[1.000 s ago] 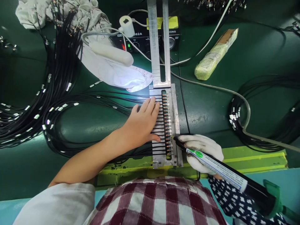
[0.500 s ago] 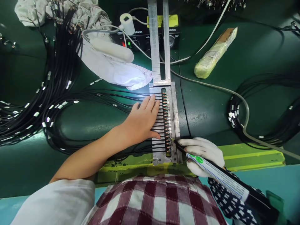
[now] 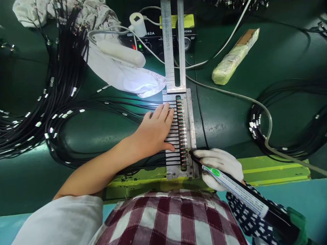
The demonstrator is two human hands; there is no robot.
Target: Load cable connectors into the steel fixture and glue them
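My bare left hand [image 3: 154,131] lies flat, fingers extended, over the black cables [image 3: 171,160] in the slots of a metal fixture [image 3: 191,119]. A row of small cable-end connectors [image 3: 182,134] lines the fixture's dark slot, with coppery tips showing. My right hand [image 3: 222,166], in a white glove with dark-stained fingertips, is closed around a black dispensing syringe [image 3: 237,194] with a white label and a green sticker. The syringe slants up to the left. Its thin tip is at the connectors near the fixture's lower end; whether it touches one I cannot tell.
A black control box [image 3: 153,42] with lit indicators stands behind the slotted metal bar [image 3: 170,47]. Cable bundles [image 3: 68,51] lie at left, a coiled bundle [image 3: 255,119] at right. White cloth [image 3: 122,76], a wrapped block [image 3: 235,58] and a grey hose [image 3: 237,95] are also there.
My right hand and the syringe have shifted very slightly left, with the syringe's rear end moving most. My left hand stays in place on the cables.
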